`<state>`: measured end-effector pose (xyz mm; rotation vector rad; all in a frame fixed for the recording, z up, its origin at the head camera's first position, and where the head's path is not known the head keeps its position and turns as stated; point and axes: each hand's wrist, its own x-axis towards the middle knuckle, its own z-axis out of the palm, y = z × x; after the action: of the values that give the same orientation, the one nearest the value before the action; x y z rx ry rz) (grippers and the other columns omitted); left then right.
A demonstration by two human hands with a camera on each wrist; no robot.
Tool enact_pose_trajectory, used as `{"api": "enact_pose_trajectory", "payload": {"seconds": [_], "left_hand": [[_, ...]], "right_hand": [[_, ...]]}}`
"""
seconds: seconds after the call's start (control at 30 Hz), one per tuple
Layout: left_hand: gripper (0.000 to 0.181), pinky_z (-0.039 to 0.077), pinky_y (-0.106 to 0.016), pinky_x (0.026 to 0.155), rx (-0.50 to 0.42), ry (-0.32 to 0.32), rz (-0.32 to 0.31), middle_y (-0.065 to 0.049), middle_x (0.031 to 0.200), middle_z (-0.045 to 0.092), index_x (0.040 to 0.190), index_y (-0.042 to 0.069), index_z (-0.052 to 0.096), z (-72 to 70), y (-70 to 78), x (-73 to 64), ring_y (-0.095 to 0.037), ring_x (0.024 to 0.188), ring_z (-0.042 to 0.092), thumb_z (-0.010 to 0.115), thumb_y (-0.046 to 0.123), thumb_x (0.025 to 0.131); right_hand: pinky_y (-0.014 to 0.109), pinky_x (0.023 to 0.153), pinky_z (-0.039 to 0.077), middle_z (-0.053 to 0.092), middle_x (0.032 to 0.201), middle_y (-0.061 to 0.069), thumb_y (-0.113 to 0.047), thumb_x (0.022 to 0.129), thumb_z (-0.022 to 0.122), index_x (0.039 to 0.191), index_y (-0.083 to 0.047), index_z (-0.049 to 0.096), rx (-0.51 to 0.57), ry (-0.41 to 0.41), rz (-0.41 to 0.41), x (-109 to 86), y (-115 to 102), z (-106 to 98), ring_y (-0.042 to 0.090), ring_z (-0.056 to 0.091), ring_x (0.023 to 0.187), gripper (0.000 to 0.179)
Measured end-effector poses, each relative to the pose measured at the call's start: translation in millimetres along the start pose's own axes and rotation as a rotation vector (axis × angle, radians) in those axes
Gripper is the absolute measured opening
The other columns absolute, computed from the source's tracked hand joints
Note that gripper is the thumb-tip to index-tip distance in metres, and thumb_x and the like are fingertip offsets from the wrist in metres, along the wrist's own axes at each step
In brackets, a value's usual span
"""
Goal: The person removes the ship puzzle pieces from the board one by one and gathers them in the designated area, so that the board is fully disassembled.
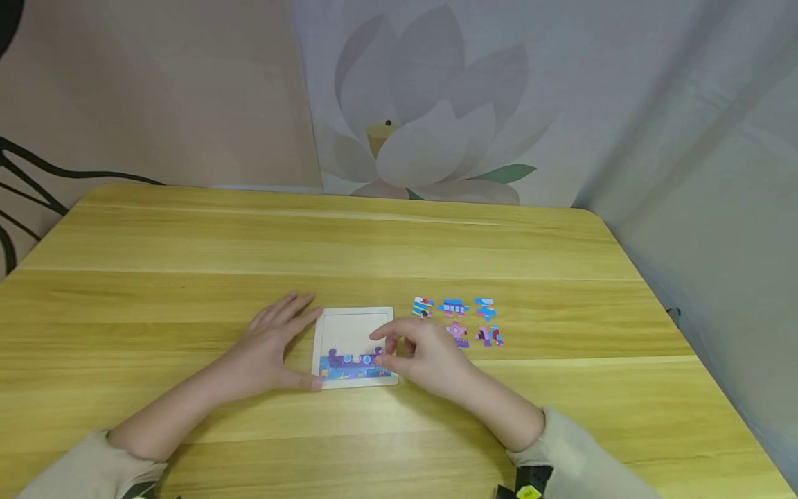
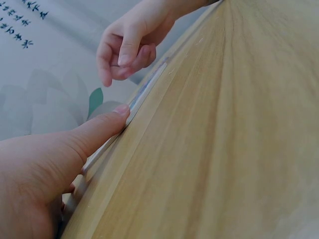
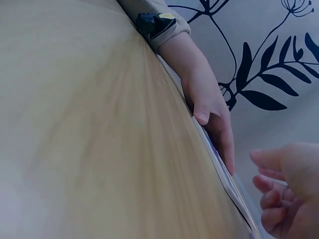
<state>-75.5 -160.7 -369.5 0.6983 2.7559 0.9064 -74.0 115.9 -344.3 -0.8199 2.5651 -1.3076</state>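
A white-rimmed puzzle tray (image 1: 357, 311) lies on the table, its lower part filled with blue and purple puzzle pieces (image 1: 352, 372). My left hand (image 1: 271, 346) spreads along the tray's left side, its thumb on the lower left corner and its fingers reaching toward the upper left. Over the tray's right edge hovers my right hand (image 1: 427, 353), thumb and forefinger apart, other fingers loosely bent. In the left wrist view, this right hand (image 2: 134, 42) is above the tray with nothing visible between thumb and fingers. The right wrist view shows the left thumb (image 3: 202, 114) on the tray's rim.
Several loose puzzle pieces lie right of the tray, among them a blue-and-pink one (image 1: 454, 308), a pink one (image 1: 457, 330) and a blue-and-orange one (image 1: 485, 307). The wooden table (image 1: 206, 242) meets a flower-printed curtain (image 1: 430, 104) at its far edge.
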Motion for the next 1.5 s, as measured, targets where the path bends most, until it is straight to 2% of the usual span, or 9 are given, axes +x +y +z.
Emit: {"api": "enact_pose_trajectory", "payload": {"seconds": [0.3, 0.53, 0.77, 1.2, 1.5], "left_hand": [[0.115, 0.002, -0.068, 0.106, 0.008, 0.005, 0.005, -0.017, 0.157, 0.016, 0.147, 0.004, 0.035, -0.1, -0.5, 0.2, -0.043, 0.141, 0.005, 0.071, 0.072, 0.061], [0.116, 0.001, -0.068, 0.106, 0.004, 0.006, 0.008, -0.017, 0.157, 0.015, 0.147, 0.004, 0.035, -0.8, -0.2, -0.4, -0.043, 0.141, 0.004, 0.071, 0.073, 0.061], [0.116, 0.001, -0.069, 0.105, 0.000, 0.001, 0.009, -0.017, 0.157, 0.014, 0.148, 0.004, 0.034, -1.2, -0.1, -0.7, -0.043, 0.141, 0.004, 0.071, 0.072, 0.061], [0.115, 0.001, -0.068, 0.106, 0.004, -0.002, 0.018, -0.017, 0.157, 0.015, 0.148, 0.004, 0.034, -2.0, 0.2, -0.7, -0.043, 0.141, 0.004, 0.071, 0.072, 0.063], [0.115, 0.001, -0.069, 0.105, 0.003, -0.004, 0.025, -0.018, 0.157, 0.015, 0.147, 0.003, 0.034, -2.4, 0.0, -1.0, -0.043, 0.141, 0.004, 0.071, 0.071, 0.063]], "right_hand": [[0.022, 0.052, 0.042, 0.060, 0.078, -0.012, -0.013, 0.081, 0.078, 0.108, -0.009, 0.071, -0.044, -0.058, -0.031, 6.5, -5.9, 11.3, 0.006, 0.047, 0.060, 0.028], [0.022, 0.057, 0.046, 0.061, 0.078, -0.009, -0.011, 0.081, 0.077, 0.110, -0.007, 0.070, -0.040, -0.099, -0.073, 11.6, -9.5, 18.5, 0.006, 0.051, 0.063, 0.029], [0.019, 0.062, 0.046, 0.060, 0.079, -0.011, -0.012, 0.083, 0.075, 0.112, -0.009, 0.069, -0.092, -0.149, -0.086, 19.1, -12.2, 25.5, 0.002, 0.051, 0.066, 0.029], [0.018, 0.057, 0.043, 0.056, 0.072, -0.015, -0.018, 0.083, 0.076, 0.114, -0.013, 0.069, -0.199, -0.210, -0.010, 28.5, -15.4, 30.3, 0.001, 0.049, 0.059, 0.031], [0.018, 0.056, 0.041, 0.053, 0.070, -0.015, -0.020, 0.083, 0.076, 0.116, -0.015, 0.070, -0.276, -0.242, 0.017, 31.1, -20.0, 31.5, 0.002, 0.046, 0.060, 0.034]]}}
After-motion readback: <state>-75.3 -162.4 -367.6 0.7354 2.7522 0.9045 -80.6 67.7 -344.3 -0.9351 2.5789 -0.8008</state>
